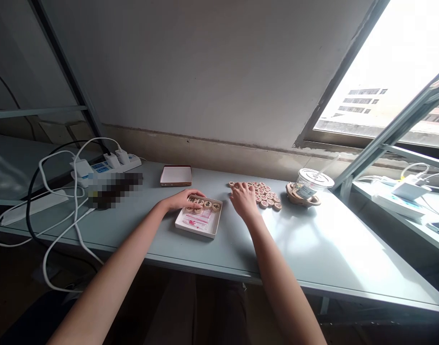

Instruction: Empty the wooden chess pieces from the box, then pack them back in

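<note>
On a pale grey table [313, 249] a shallow white box [200, 223] lies open near the middle, its inside showing a pinkish printed sheet. Along the box's far edge sits a row of round wooden game discs [205, 203], light tan, flat, each with a dark character on its top face. The left hand [183, 199] rests at the far left corner of the box, fingers curled loosely over the left end of that row and touching the discs; whether it pinches one cannot be told. To the right of the box, the right hand [244, 200] lies palm down with fingers spread and slightly bent, fingertips on the near left edge of a loose cluster of the same discs [266, 195], which lie flat on the table, packed side by side. Whether it grips a disc cannot be told. Further right, just beside the cluster, a clear plastic cup with a white lid [311, 184] stands on a wooden holder. Beyond the box lies its reddish-edged lid [176, 175], and at far left a white power strip [108, 165] with trailing cables.
</note>
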`<state>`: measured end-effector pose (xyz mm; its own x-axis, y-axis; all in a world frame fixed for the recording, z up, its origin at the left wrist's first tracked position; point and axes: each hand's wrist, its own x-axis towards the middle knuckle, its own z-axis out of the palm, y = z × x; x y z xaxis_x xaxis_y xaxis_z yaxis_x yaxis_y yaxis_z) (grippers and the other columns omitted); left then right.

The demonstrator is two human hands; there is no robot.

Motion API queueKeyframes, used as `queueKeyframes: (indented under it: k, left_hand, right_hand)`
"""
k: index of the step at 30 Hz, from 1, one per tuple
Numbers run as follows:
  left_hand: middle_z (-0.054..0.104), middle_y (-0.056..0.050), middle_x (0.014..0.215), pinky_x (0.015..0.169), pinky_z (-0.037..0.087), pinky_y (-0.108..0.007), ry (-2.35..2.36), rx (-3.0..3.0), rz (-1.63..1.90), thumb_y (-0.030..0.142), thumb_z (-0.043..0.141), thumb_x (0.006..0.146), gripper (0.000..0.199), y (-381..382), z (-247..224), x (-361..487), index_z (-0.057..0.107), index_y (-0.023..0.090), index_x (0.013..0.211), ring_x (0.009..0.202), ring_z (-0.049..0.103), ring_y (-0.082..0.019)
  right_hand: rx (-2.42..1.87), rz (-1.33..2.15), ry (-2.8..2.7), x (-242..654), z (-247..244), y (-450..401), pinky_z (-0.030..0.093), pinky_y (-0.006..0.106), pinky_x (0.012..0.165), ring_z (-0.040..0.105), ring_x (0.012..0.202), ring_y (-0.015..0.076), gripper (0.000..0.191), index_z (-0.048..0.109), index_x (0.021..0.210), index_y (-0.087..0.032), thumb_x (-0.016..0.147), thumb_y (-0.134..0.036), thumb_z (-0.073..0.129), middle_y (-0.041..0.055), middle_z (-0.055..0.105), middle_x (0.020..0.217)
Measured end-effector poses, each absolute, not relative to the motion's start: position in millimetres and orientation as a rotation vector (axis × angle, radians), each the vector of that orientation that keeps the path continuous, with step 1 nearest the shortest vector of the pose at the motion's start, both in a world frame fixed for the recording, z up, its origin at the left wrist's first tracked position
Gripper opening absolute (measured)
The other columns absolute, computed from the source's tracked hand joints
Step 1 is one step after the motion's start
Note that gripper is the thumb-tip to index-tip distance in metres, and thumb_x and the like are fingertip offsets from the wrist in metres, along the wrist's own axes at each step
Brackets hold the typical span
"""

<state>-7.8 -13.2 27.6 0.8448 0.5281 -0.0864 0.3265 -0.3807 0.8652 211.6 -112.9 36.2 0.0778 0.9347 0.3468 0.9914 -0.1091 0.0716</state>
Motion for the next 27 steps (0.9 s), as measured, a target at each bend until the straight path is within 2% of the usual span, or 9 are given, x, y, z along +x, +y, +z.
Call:
queueKeyframes:
  k: [5, 10, 14, 17, 22, 25, 27]
  left_hand:
    - [0.059, -0.008, 0.112, 0.086, 0.045, -0.035, 0.613, 1.992, 0.244, 0.045, 0.069, 0.066, 0.054, -13.3, 30.3, -9.9, 0.057, 0.02, 0.112, 0.103, 0.055, -0.025]
    - [0.058, -0.007, 0.115, 0.083, 0.046, -0.033, 0.592, 1.973, 0.255, 0.05, 0.066, 0.068, 0.052, -10.5, 25.0, -9.2, 0.058, 0.021, 0.111, 0.102, 0.056, -0.024]
    - [0.057, -0.007, 0.113, 0.085, 0.045, -0.033, 0.66, 2.106, 0.401, 0.053, 0.063, 0.069, 0.048, -10.0, 16.4, -3.2, 0.061, 0.021, 0.106, 0.103, 0.054, -0.024]
    - [0.055, -0.008, 0.111, 0.087, 0.045, -0.033, 0.662, 2.215, 0.494, 0.05, 0.063, 0.07, 0.042, -11.2, 12.2, 1.8, 0.065, 0.02, 0.1, 0.101, 0.055, -0.023]
    - [0.058, -0.008, 0.105, 0.092, 0.042, -0.034, 0.636, 2.248, 0.51, 0.049, 0.055, 0.078, 0.036, -14.3, 14.8, 4.6, 0.067, 0.02, 0.096, 0.099, 0.055, -0.022]
    - [0.059, -0.008, 0.104, 0.091, 0.043, -0.034, 0.643, 2.227, 0.517, 0.051, 0.053, 0.079, 0.038, -15.8, 16.7, 5.1, 0.067, 0.019, 0.095, 0.098, 0.055, -0.022]
    - [0.059, -0.008, 0.104, 0.09, 0.044, -0.033, 0.633, 2.205, 0.502, 0.052, 0.053, 0.079, 0.039, -15.6, 16.3, 5.4, 0.067, 0.019, 0.095, 0.097, 0.056, -0.022]
  right_hand:
    - [-2.243, -0.317, -1.981, 226.4, 25.5, -110.7, 0.031, 0.035, 0.085, 0.051, 0.101, 0.0236, 0.027, 0.061, 0.105, -0.016, 0.088, -0.015, 0.041, 0.0122, 0.061, 0.109]
    - [-2.1, -0.227, -1.937, 222.1, 36.6, -112.5, 0.03, 0.036, 0.087, 0.052, 0.1, 0.0237, 0.019, 0.065, 0.094, -0.021, 0.084, -0.032, 0.054, 0.0084, 0.064, 0.103]
    - [-1.764, 0.101, -2.087, 213.0, 53.7, -118.5, 0.033, 0.029, 0.079, 0.055, 0.088, 0.017, 0.023, 0.065, 0.095, -0.026, 0.079, -0.041, 0.06, 0.002, 0.064, 0.095]
    - [-1.596, 0.208, -2.262, 199.1, 58.6, -122.5, 0.032, 0.028, 0.078, 0.055, 0.085, 0.0151, 0.023, 0.066, 0.094, -0.027, 0.075, -0.039, 0.066, 0.0001, 0.064, 0.09]
    - [-1.596, 0.056, -2.349, 179.3, 50.8, -122.7, 0.03, 0.028, 0.076, 0.056, 0.086, 0.0163, 0.019, 0.065, 0.09, -0.025, 0.074, -0.032, 0.067, 0.001, 0.065, 0.087]
    - [-1.614, -0.005, -2.341, 174.9, 46.7, -121.7, 0.031, 0.027, 0.075, 0.057, 0.083, 0.0155, 0.022, 0.061, 0.095, -0.022, 0.074, -0.027, 0.067, 0.0024, 0.066, 0.087]
    - [-1.596, 0.005, -2.353, 174.1, 46.3, -121.9, 0.03, 0.027, 0.075, 0.057, 0.081, 0.0149, 0.018, 0.062, 0.091, -0.021, 0.074, -0.025, 0.066, 0.002, 0.066, 0.084]
